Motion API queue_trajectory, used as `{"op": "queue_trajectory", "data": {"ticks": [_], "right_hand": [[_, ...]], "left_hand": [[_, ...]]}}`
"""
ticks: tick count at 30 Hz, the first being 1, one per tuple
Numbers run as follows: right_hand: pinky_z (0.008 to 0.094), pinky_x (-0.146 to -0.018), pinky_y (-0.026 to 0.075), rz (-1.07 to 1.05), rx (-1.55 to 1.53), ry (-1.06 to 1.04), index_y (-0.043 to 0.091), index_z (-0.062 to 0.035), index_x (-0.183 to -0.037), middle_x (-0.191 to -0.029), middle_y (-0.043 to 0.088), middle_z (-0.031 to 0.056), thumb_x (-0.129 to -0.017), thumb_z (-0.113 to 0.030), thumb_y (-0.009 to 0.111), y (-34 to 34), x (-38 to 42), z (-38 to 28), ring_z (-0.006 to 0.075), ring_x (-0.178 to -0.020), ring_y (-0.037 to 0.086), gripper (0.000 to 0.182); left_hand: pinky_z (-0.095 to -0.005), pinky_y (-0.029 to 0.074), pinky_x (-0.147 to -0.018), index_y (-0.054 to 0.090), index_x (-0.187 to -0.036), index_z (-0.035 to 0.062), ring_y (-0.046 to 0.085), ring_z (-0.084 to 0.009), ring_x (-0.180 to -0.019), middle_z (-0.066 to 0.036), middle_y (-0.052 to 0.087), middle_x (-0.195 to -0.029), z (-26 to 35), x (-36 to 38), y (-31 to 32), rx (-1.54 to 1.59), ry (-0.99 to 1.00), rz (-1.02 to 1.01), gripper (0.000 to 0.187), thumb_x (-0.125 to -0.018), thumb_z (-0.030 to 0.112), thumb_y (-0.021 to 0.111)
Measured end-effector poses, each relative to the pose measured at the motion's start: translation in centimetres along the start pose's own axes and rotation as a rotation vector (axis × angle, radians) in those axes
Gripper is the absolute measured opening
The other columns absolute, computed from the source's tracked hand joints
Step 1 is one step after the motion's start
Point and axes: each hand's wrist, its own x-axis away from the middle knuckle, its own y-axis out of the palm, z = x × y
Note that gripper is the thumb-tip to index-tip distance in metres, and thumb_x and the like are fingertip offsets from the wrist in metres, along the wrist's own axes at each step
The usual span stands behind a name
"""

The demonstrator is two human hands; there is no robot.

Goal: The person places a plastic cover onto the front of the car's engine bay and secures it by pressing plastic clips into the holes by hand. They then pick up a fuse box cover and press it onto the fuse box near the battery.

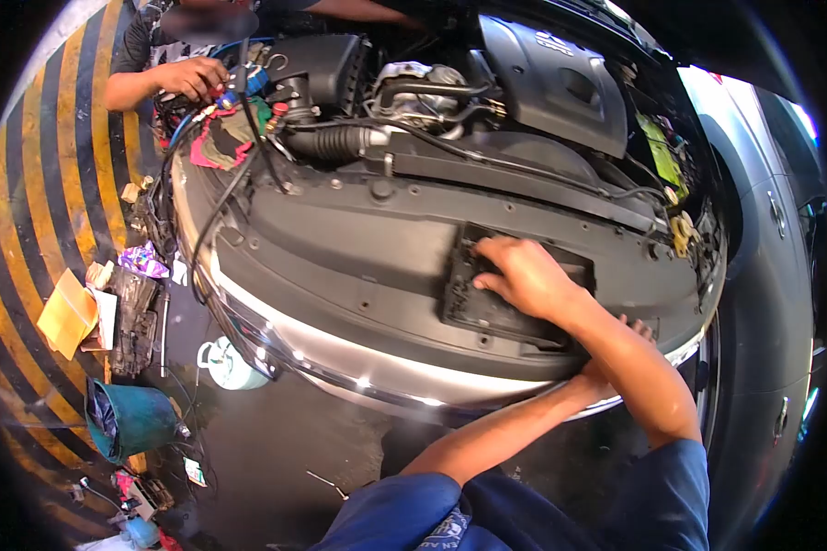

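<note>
from here, black tray (504,315) lies on the black panel (349,243), near its front edge, right of middle. right hand (533,278) is in over the tray, thumb and fingers bent near its left wall; can't tell if gripping. left hand (599,374) sits by the panel's front edge, part hidden under the right forearm, grasp unclear. another person's hand (195,79) is past the panel's far left corner.

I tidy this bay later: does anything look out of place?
Yes: at picture left, a crumpled purple wrapper and a yellow sheet lie strewn about the floor, looking like dropped litter.
</note>
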Motion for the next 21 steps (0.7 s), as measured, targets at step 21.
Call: {"op": "queue_trajectory", "data": {"ticks": [21], "right_hand": [[0.026,-0.071,0.049,0.592,-0.532,0.492,0.068,0.0027,-0.098,-0.094,0.065,0.0036,-0.082,0.003,0.062,-3.8,8.1,-2.1,0.0116,-0.082,0.06,0.018]], "left_hand": [[-0.0419,0.055,-0.096,0.06,-0.123,-0.0093,0.062,-0.0347,-0.116,-0.022,0.066,-0.115,-2.2,4.3,-17.1,0.261,0.02,0.144,0.043,-0.081,0.0,0.062]]}}
